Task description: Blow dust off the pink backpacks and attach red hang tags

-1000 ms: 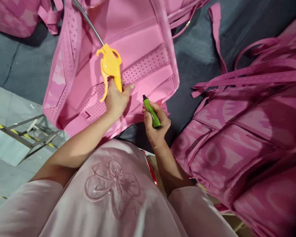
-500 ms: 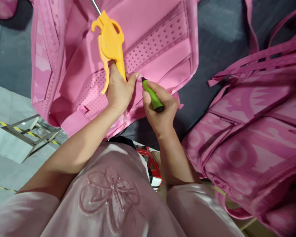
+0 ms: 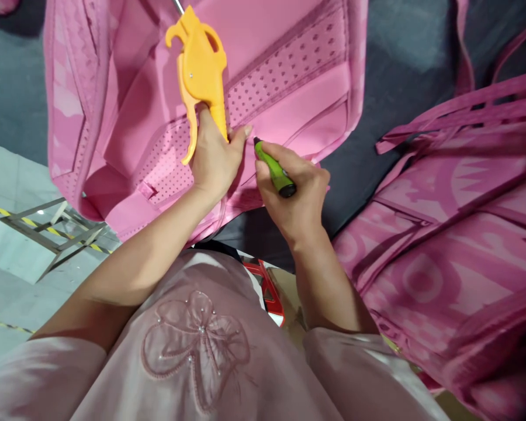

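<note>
Two hands at work on a pink backpack, one with an air blow gun, one with a green marker.

The left hand [image 3: 213, 166] has its fingers wrapped tight round the grip of the yellow air blow gun [image 3: 199, 70], held above the pink backpack [image 3: 289, 76] lying on the dark worktop [image 3: 394, 52]. Just beside it, the right hand [image 3: 296, 196] pinches the green marker [image 3: 274, 169], tip down at the backpack's perforated panel. More pink backpacks [image 3: 442, 257] are heaped to the right.

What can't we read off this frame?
- Yellow air gun: nozzle tube cut off by the top edge, head view.
- Green marker: rear end buried in the right hand; tip contact with the pink backpack unclear.
- Left hand: covers the gun's grip.
</note>
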Demonstrator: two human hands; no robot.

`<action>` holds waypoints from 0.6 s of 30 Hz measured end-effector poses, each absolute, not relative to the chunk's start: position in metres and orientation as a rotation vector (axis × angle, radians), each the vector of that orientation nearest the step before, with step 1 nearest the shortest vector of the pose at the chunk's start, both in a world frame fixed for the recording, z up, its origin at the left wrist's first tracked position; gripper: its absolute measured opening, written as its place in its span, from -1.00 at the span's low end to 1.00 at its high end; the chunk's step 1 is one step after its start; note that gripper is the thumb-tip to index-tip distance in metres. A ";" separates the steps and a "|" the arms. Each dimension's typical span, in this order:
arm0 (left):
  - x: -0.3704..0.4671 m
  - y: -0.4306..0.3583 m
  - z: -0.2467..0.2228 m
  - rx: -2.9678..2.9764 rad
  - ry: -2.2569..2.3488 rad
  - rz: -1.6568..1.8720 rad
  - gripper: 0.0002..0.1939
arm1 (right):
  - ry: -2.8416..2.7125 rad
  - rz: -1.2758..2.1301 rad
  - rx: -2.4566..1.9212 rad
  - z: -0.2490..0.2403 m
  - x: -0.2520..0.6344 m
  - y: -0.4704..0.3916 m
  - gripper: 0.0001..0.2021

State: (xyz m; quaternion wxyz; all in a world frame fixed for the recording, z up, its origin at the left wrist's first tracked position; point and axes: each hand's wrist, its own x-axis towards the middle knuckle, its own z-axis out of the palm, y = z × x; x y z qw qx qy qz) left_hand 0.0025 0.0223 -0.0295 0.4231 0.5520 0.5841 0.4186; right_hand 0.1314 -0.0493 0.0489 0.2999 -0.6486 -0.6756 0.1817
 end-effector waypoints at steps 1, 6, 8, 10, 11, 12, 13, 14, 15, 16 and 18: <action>0.003 0.022 -0.027 1.387 1.509 1.048 -0.48 | -1.794 0.488 -1.727 0.049 0.132 -0.049 -0.70; 0.005 0.020 -0.019 1.395 1.578 1.032 -0.52 | -1.831 0.470 -1.701 0.050 0.133 -0.048 -0.70; 0.006 0.019 -0.016 1.386 1.591 1.005 -0.51 | -1.831 0.441 -1.698 0.049 0.133 -0.048 -0.70; 0.007 0.019 -0.011 1.369 1.616 0.974 -0.49 | -1.831 0.414 -1.693 0.048 0.133 -0.049 -0.69; 0.007 0.019 -0.008 1.360 1.629 0.961 -0.48 | -1.838 0.421 -1.694 0.048 0.132 -0.050 -0.69; 0.008 0.018 -0.006 1.350 1.640 0.948 -0.49 | -1.848 0.442 -1.693 0.048 0.132 -0.051 -0.69; 0.009 0.018 -0.002 1.341 1.648 0.936 -0.49 | -1.856 0.465 -1.689 0.048 0.132 -0.052 -0.68; 0.009 0.018 0.001 1.334 1.652 0.925 -0.51 | -1.857 0.475 -1.680 0.049 0.131 -0.053 -0.68; 0.010 0.017 0.004 1.330 1.654 0.915 -0.52 | -1.852 0.468 -1.670 0.050 0.131 -0.054 -0.68; 0.010 0.016 0.006 1.329 1.656 0.904 -0.54 | -1.845 0.443 -1.660 0.051 0.130 -0.054 -0.68; 0.011 0.015 0.010 1.340 1.664 0.889 -0.57 | -1.842 0.371 -1.668 0.051 0.128 -0.052 -0.69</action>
